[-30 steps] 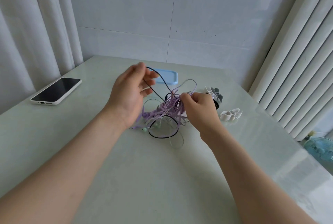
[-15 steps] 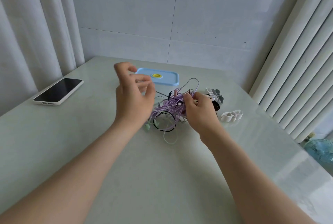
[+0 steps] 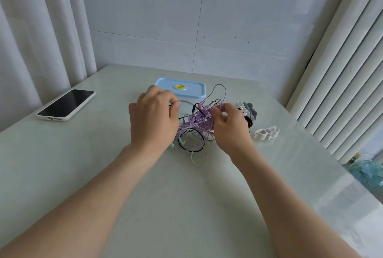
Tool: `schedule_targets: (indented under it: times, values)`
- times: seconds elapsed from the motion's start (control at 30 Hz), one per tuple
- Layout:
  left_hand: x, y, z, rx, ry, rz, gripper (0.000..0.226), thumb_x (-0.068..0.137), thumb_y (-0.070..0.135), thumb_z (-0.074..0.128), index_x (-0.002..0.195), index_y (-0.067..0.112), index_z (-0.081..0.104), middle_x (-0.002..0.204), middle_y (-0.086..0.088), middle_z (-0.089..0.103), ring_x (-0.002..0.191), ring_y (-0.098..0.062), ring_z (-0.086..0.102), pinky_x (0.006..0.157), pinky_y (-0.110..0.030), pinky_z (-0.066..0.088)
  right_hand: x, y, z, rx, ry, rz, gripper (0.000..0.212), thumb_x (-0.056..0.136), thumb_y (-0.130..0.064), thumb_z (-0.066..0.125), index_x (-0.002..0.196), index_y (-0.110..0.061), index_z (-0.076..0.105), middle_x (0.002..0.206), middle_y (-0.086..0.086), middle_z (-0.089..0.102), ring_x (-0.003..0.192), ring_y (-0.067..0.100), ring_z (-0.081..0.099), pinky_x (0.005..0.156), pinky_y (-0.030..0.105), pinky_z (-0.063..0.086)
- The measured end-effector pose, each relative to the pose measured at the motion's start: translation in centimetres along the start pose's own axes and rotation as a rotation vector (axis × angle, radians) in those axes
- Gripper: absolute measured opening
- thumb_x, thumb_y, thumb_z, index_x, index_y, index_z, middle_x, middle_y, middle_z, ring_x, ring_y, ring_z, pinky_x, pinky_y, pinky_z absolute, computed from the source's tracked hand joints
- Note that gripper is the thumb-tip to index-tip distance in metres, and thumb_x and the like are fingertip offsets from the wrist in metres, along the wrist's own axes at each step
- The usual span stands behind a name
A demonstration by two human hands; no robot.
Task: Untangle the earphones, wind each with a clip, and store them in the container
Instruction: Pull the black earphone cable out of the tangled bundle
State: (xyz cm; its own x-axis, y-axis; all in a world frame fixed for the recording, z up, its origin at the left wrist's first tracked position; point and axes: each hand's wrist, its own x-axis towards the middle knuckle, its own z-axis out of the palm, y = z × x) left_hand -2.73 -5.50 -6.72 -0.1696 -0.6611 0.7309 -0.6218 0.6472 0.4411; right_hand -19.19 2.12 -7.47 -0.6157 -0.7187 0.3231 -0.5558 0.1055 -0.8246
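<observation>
- Step in hand: untangling, early by my judgement. No earphone is free yet, and none is wound.
- The earphone tangle (image 3: 196, 131) is lying on the pale table (image 3: 83, 174), between the two hands and just in front of the blue-lidded container (image 3: 180, 88), whose lid is on.
- The left hand (image 3: 153, 120) is pinching a black cord (image 3: 175, 103) between thumb and forefinger at the tangle's left edge.
- The right hand (image 3: 230, 127) is gripping a bunch of purple cords (image 3: 199, 121) with curled fingers at the right side. One thin loop is standing up above it.
- The hands are working apart, with the knot between them.
- A white clip (image 3: 266, 133) is resting to the right of the right hand, and grey and white clips (image 3: 249, 109) are piled just behind it. All are unused.
- A phone (image 3: 66, 104) is lying well to the left.
- Next move, as I judge it: anchoring the purple bunch while drawing the black cord out leftward, slowly, feeding its plug or bud back through any loop that catches.
</observation>
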Motion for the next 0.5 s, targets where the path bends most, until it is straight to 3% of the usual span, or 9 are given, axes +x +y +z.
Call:
schedule_targets:
  times: [0.1,0.27,0.33,0.4,0.47,0.5]
  values:
    - [0.3,0.0,-0.4,-0.042,0.097,-0.069,0.012,0.096,0.022,0.059,0.086,0.015,0.059,0.095,-0.006,0.061,0.089,-0.037,0.057,0.071,-0.043,0.043,0.2,0.2,-0.4,-0.028,0.018,0.048,0.024,0.107,-0.032,0.051,0.093,-0.017,0.062,0.087,0.007,0.069,0.08,0.027,0.057,0.069,0.035,0.043]
    - [0.8,-0.7,-1.0,0.26,-0.011,-0.214,0.016,0.087,0.029,0.061,0.075,0.02,0.065,0.093,-0.003,0.055,0.094,-0.032,0.046,0.074,-0.04,0.027,0.0,-0.5,-1.3,0.053,0.042,0.066,0.035,0.106,-0.03,0.05,0.075,-0.014,0.052,0.056,-0.01,0.049,0.058,0.015,0.043,0.06,0.032,0.034]
    - [0.9,-0.7,-1.2,0.342,-0.044,-0.215,0.016,0.086,0.03,0.06,0.077,0.019,0.068,0.091,-0.003,0.056,0.098,-0.032,0.044,0.075,-0.041,0.026,-0.2,-0.9,-1.4,0.134,-0.015,0.081,0.043,0.106,-0.035,0.051,0.08,-0.001,0.059,0.059,-0.004,0.053,0.057,0.015,0.046,0.062,0.032,0.039]
    - [0.9,-0.9,-1.4,0.379,-0.084,-0.217,0.015,0.085,0.031,0.065,0.092,0.019,0.07,0.099,-0.005,0.059,0.105,-0.033,0.043,0.076,-0.042,0.024,-0.4,-1.1,-1.4,0.262,-0.105,0.126,0.055,0.106,-0.04,0.053,0.089,0.012,0.059,0.069,0.009,0.057,0.063,0.019,0.052,0.065,0.033,0.047]
    - [0.8,-1.1,-1.2,0.36,-0.135,-0.174,0.021,0.081,0.025,0.069,0.101,0.023,0.07,0.108,-0.004,0.057,0.11,-0.034,0.04,0.077,-0.04,0.022,-0.3,-1.2,-1.7,0.345,-0.167,0.199,0.059,0.101,-0.044,0.057,0.088,0.014,0.057,0.074,0.014,0.057,0.067,0.023,0.052,0.069,0.036,0.046]
    - [0.8,-1.0,-1.1,0.298,-0.146,-0.128,0.021,0.079,0.019,0.068,0.099,0.027,0.071,0.109,0.0,0.056,0.11,-0.033,0.039,0.077,-0.039,0.022,-0.3,-1.2,-1.8,0.363,-0.189,0.235,0.053,0.1,-0.044,0.06,0.083,0.007,0.059,0.076,0.014,0.057,0.068,0.024,0.053,0.069,0.037,0.044]
